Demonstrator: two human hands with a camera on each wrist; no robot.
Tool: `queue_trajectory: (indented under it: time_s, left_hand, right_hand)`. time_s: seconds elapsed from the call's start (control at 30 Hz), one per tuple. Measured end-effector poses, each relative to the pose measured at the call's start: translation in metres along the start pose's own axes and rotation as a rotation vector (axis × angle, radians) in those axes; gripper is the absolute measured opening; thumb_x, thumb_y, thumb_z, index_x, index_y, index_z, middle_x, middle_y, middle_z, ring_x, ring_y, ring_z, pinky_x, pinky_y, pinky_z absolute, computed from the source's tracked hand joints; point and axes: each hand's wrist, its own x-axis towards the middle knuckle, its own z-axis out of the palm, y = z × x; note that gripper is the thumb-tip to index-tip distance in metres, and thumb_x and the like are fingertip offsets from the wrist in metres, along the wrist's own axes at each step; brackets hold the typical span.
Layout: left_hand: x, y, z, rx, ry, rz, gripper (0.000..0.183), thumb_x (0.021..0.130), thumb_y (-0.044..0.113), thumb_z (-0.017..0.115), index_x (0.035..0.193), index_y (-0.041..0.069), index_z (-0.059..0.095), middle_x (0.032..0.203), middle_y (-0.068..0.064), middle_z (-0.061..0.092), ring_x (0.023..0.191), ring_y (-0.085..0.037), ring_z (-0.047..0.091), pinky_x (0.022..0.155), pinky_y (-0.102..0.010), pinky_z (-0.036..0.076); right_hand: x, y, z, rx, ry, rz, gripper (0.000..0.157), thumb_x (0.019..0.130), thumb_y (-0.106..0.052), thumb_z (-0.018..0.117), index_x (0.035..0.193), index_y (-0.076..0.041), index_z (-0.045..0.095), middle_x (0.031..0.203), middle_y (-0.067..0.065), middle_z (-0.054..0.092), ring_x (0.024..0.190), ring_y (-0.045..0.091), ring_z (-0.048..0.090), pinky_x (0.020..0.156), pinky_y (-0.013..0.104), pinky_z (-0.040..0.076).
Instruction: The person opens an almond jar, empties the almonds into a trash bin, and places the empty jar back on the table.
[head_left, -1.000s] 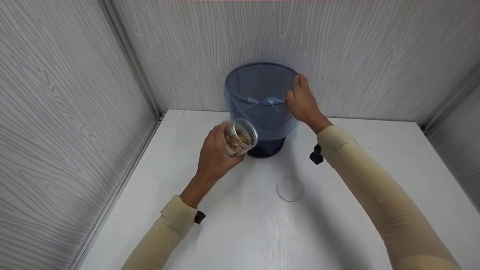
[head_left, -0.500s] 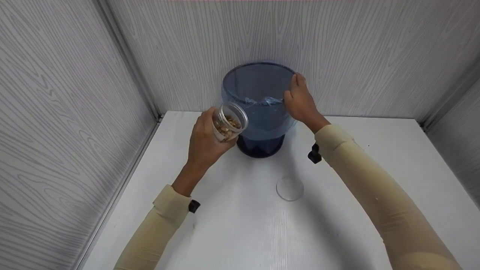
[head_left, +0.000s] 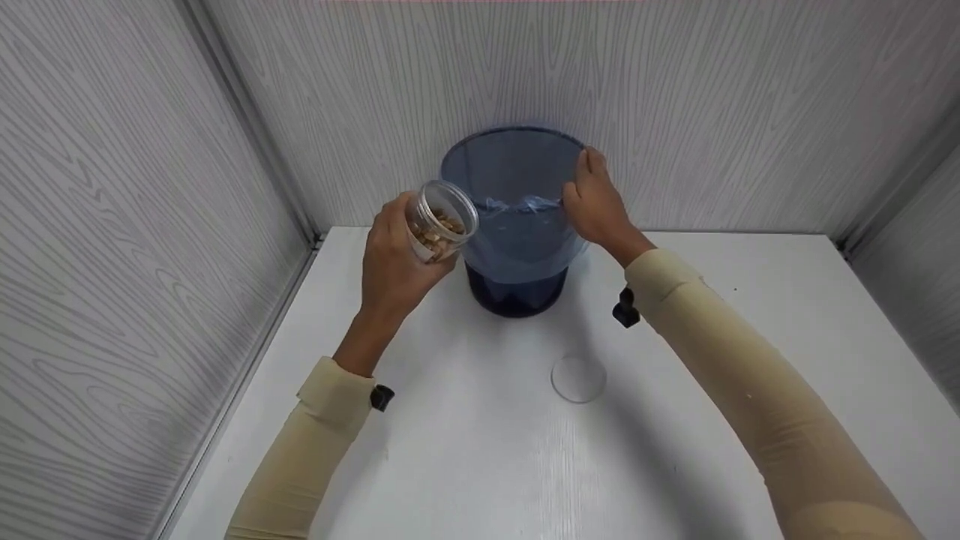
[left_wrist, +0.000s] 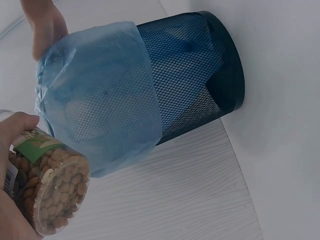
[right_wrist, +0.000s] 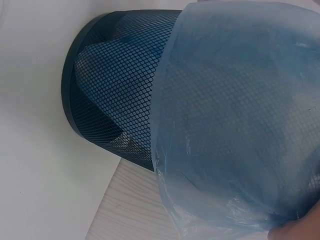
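A clear jar of almonds is gripped in my left hand, lidless and tilted with its mouth toward the bin. The left wrist view shows the jar's green label and almonds through its base. Behind it stands a dark mesh wastebasket lined with a blue plastic bag, folded down over the outside of the rim. My right hand holds the right side of the rim, thumb and fingers over the bag's edge. The jar is just left of the rim in the head view.
A round clear lid lies on the white table in front of the wastebasket. Wood-grain panels rise at the back and both sides, the back one close behind the wastebasket.
My left hand has moved the tilted jar up and to the left, from in front of the wastebasket to beside its rim. My right hand stays on the rim.
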Motion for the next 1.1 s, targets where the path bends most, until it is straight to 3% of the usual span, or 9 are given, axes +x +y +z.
queue_trajectory:
  time_s: [0.67, 1.1]
  left_hand:
    - [0.034, -0.006, -0.001, 0.065, 0.054, 0.072, 0.085, 0.066, 0.044, 0.079, 0.134, 0.008, 0.043, 0.125, -0.008, 0.053, 0.118, -0.019, 0.049, 0.103, -0.036, 0.037]
    - [0.048, -0.01, 0.001, 0.101, 0.073, 0.109, 0.085, 0.066, 0.047, 0.079, 0.133, 0.008, 0.042, 0.125, -0.007, 0.052, 0.12, -0.018, 0.047, 0.106, -0.032, 0.032]
  right_hand:
    - [-0.002, 0.0, 0.003, -0.005, 0.003, 0.001, 0.062, 0.097, -0.029, 0.017, 0.146, 0.006, 0.002, 0.155, 0.015, -0.006, 0.142, 0.019, -0.004, 0.115, 0.034, 0.008]
    - [-0.006, -0.005, 0.001, -0.001, 0.013, -0.001, 0.062, 0.097, -0.028, 0.018, 0.146, 0.006, 0.003, 0.156, 0.015, -0.004, 0.142, 0.019, -0.002, 0.115, 0.033, 0.008]
